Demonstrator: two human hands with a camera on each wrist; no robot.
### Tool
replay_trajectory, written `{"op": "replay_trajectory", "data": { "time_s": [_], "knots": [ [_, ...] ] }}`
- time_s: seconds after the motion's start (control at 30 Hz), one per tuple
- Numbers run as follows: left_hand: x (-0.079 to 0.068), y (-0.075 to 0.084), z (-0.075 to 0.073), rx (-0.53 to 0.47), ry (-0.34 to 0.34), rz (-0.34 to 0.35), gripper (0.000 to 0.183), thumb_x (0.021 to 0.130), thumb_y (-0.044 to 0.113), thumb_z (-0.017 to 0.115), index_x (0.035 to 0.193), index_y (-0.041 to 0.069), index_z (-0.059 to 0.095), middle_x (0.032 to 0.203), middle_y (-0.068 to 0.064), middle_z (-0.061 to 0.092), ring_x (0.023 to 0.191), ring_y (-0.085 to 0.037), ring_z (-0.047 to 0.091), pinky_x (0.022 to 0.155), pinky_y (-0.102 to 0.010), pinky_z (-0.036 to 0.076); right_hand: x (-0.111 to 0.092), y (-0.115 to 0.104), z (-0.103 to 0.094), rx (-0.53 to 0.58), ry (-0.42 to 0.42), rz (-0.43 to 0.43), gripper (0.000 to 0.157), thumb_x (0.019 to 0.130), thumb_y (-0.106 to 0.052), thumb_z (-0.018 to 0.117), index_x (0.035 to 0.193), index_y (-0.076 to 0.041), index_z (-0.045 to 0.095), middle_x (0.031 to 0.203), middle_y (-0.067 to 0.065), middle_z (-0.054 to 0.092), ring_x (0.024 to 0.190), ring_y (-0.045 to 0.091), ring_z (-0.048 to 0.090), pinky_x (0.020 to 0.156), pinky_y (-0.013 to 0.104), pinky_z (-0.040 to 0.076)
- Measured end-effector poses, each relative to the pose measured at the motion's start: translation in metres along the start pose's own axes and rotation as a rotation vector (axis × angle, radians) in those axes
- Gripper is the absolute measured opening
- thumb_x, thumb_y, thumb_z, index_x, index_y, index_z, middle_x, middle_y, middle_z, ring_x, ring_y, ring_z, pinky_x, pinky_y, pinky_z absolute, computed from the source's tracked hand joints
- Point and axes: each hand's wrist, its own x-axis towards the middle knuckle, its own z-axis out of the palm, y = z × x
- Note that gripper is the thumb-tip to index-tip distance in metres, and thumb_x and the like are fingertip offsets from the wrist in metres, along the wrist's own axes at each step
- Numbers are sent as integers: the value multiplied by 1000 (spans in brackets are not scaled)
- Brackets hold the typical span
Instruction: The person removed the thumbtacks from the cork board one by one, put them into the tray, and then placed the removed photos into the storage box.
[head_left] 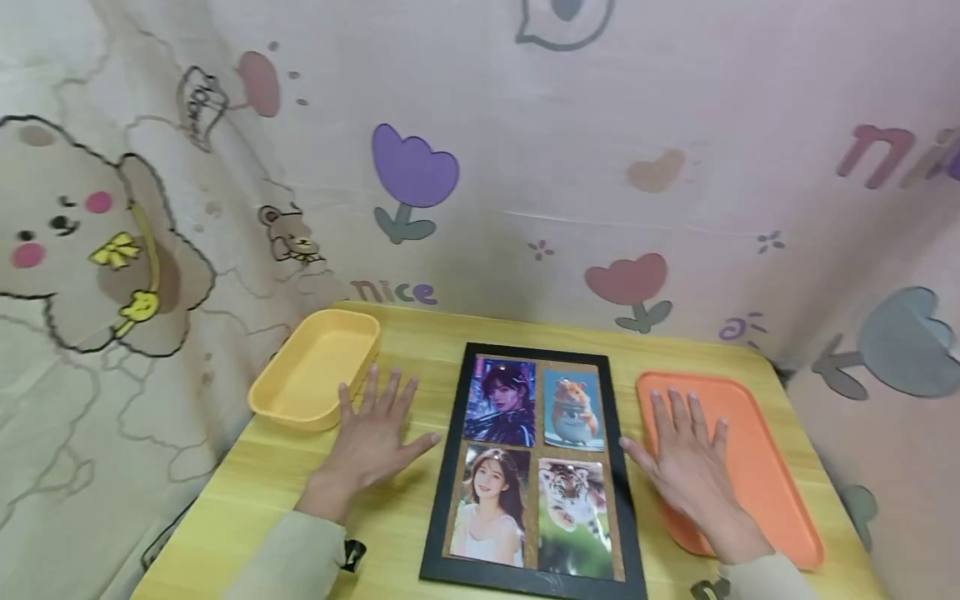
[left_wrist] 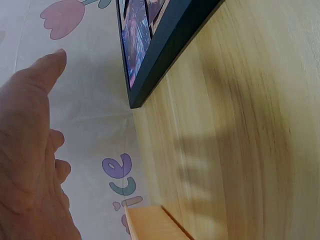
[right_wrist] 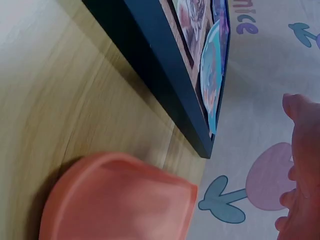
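Note:
Between the two hands a black frame (head_left: 626, 525) lies on the table, with a brown backing inside. Two portrait pictures fill its left side: a purple-toned one (head_left: 501, 404) above one of a person in white (head_left: 487, 508). On the right side, a hamster picture (head_left: 573, 408) sits above a tiger cub picture (head_left: 573, 517). My left hand (head_left: 371, 437), fingers spread and holding nothing, hovers over the table beside a yellow bin (head_left: 315, 371). With fingers straight and nothing held, my right hand (head_left: 690, 467) is over an orange tray (head_left: 757, 467).
The yellow wood-grain table (head_left: 225, 508) meets a printed curtain (head_left: 510, 192) at its back edge. More curtain hangs along the left and right sides. A dark band (head_left: 353, 554) circles the left wrist, and another (head_left: 710, 589) shows at the right wrist.

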Motion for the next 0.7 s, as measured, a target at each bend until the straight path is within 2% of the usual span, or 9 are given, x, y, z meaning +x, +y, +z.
{"op": "replay_trajectory", "data": {
  "time_s": [0.1,0.2,0.4,0.53,0.7],
  "knots": [
    [-1,4,-3,3,-5,1,98,96,78,49,169,18,24,176,-14,15,163,-45,-3,121,-80,-7,-1,1,0,4,13,-8,96,104,-61,55,169,-4,14,172,32,13,160,53,-1,116,80,-17],
    [-5,2,-9,14,-19,-27,98,96,79,48,169,19,25,176,-13,16,163,-43,-4,121,-80,-7,5,-3,5,19,24,-37,94,104,-61,54,168,-2,17,170,34,16,159,54,1,116,82,-16],
    [-2,1,-7,12,-11,-39,97,95,76,55,168,18,29,176,-13,17,163,-43,-2,121,-80,-6,2,0,9,32,29,-30,94,104,-63,53,168,-3,19,170,33,18,159,54,3,116,82,-14],
    [-1,-3,-8,-12,-12,-48,97,95,76,56,168,18,28,176,-12,17,163,-42,-4,121,-79,-8,2,0,11,38,29,-24,95,104,-62,54,169,-4,17,169,34,18,160,54,2,117,82,-13],
    [3,-6,-8,-13,-9,-41,97,96,76,54,169,18,27,176,-13,17,163,-41,-6,122,-79,-7,1,0,12,46,46,-15,94,104,-61,56,167,-1,22,169,34,20,159,55,7,118,83,-8]
  ]
}}
